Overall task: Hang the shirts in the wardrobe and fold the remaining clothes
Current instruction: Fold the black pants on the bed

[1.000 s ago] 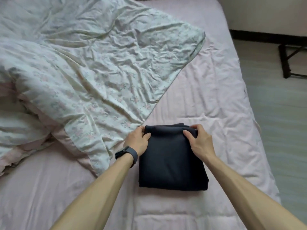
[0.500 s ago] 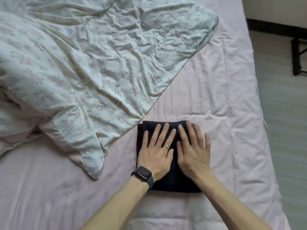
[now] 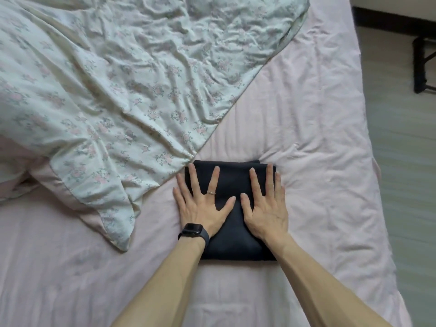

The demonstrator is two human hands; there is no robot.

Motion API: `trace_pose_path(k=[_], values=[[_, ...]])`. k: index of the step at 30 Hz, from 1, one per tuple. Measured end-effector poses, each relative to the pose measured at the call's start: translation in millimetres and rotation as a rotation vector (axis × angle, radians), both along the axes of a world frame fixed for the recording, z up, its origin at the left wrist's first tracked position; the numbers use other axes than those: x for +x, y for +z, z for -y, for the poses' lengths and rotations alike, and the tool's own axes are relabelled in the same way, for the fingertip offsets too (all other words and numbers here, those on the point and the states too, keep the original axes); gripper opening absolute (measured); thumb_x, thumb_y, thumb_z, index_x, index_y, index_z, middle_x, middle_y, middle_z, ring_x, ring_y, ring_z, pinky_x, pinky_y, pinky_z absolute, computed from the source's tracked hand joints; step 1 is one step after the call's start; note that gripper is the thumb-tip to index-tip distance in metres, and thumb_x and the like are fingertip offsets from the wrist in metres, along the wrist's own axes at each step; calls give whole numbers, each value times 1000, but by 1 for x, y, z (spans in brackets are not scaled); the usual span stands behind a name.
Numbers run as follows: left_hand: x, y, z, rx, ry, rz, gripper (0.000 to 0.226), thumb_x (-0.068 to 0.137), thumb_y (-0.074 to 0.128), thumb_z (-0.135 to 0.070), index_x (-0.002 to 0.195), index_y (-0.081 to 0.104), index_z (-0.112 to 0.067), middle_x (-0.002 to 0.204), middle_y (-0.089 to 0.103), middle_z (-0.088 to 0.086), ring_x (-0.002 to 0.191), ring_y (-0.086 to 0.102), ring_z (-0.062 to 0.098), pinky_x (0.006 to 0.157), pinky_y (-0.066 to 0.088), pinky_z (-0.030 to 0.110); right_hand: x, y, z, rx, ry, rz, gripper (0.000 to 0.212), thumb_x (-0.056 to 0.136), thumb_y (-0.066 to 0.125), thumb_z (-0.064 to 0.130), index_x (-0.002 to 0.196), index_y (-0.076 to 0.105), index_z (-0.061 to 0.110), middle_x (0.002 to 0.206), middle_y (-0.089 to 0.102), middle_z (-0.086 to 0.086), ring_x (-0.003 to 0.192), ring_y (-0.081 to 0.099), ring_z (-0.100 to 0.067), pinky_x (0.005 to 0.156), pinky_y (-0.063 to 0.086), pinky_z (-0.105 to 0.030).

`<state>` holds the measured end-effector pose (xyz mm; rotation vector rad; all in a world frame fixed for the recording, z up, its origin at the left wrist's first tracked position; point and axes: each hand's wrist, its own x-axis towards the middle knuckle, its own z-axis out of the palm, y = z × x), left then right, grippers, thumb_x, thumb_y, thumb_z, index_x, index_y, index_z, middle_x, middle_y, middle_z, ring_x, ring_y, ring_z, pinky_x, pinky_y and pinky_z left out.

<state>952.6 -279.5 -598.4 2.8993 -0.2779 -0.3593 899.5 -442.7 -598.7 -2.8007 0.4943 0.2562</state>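
A pink bed [image 3: 306, 114] fills most of the view. A dark cloth [image 3: 236, 180] lies flat on the bed, folded into a neat block.

Both hands press down on the cloth, side by side. The left hand [image 3: 200, 206] lies on the left half of the cloth. Its grip is wide: the fingers are straight and spread, and they hold nothing. Its little finger goes past the left edge of the cloth onto the bed. There is a thin ring [image 3: 211, 192] on one finger and a black watch [image 3: 193, 231] on the wrist.

The right hand [image 3: 266, 206] lies on the right half of the cloth. Its grip is wide too, with straight fingers flat on the cloth. Its little finger sits at the right edge of the cloth. The two thumbs point at each other over the middle of the cloth and are just apart.

A white quilt [image 3: 118, 79] with small pink flowers lies crumpled up and to the left of the cloth. Its edge touches the far left corner of the cloth.

To the right of the cloth, past the edge of the bed, is a grey floor [image 3: 405, 185]. Far up and to the right of the cloth, a black frame [image 3: 422, 64] stands on the floor.
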Motion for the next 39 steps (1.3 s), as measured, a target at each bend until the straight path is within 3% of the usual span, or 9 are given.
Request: trace_pose_path(k=[3, 6, 9, 13, 17, 22, 28, 35, 39], values=[[-9, 13, 3, 45, 96, -82, 89, 83, 30, -85, 155, -6, -48, 163, 6, 25, 145, 25, 46, 112, 31, 58, -2, 18, -10, 22, -88, -37, 70, 99, 36, 56, 158, 0, 43, 167, -11, -9, 150, 14, -33, 120, 25, -48], [-11, 39, 9, 81, 155, -135, 88, 83, 29, -84, 152, -15, -52, 145, 35, 23, 113, 48, 38, 89, 47, 46, -4, 45, -21, 133, -229, -120, 72, 97, 39, 60, 151, -8, 58, 166, -3, -6, 139, 26, -32, 110, 37, -48], [-5, 53, 6, 72, 128, -311, 92, 85, 42, -78, 141, -29, -60, 140, 29, 14, 110, 46, 34, 90, 47, 45, -3, 64, -20, 277, -238, -180, 88, 89, 55, 51, 146, -11, 64, 164, -2, -1, 140, 25, -35, 103, 44, -49], [6, 63, -3, -23, 91, -465, 106, 80, 62, -64, 136, -29, -68, 148, 19, 13, 117, 44, 38, 94, 44, 45, 1, 74, -10, 356, -198, -264, 104, 79, 60, 33, 145, -13, 64, 162, -6, -1, 136, 33, -39, 100, 47, -47], [10, 61, -4, -65, 64, -492, 114, 80, 71, -50, 137, -27, -67, 158, 3, 18, 117, 47, 43, 100, 44, 43, 4, 67, -12, 346, -183, -260, 109, 77, 60, 23, 147, -15, 60, 161, -6, -8, 127, 45, -42, 95, 52, -44], [4, 51, 1, -108, 48, -441, 117, 86, 73, -37, 141, -26, -64, 159, -7, 21, 100, 63, 36, 90, 54, 39, 2, 63, -25, 286, -182, -226, 109, 83, 60, 12, 153, -15, 49, 156, -1, -15, 111, 56, -35, 85, 53, -38], [-8, 53, 15, -4, -24, -344, 108, 92, 65, -23, 152, -21, -46, 122, 25, 12, 66, 48, 23, 69, 52, 34, 2, 59, -48, 82, -163, -256, 111, 81, 62, 8, 158, -14, 31, 154, 3, -25, 113, 47, -39, 90, 52, -41], [-8, 68, 12, 25, -134, -346, 102, 93, 61, -15, 155, -16, -39, 126, 27, 14, 86, 59, 32, 82, 55, 41, -3, 62, -58, -90, -62, -201, 100, 55, 75, -8, 148, 45, 11, 132, 41, -35, 82, 62, -41, 51, 56, -42], [2, 107, 14, 17, -168, -294, 101, 92, 60, -11, 156, -13, -40, 125, 26, 13, 88, 58, 32, 79, 55, 43, 3, 105, -56, -72, -51, -196, 99, 66, 67, -7, 155, 30, 15, 143, 37, -35, 90, 60, -41, 65, 57, -44]])
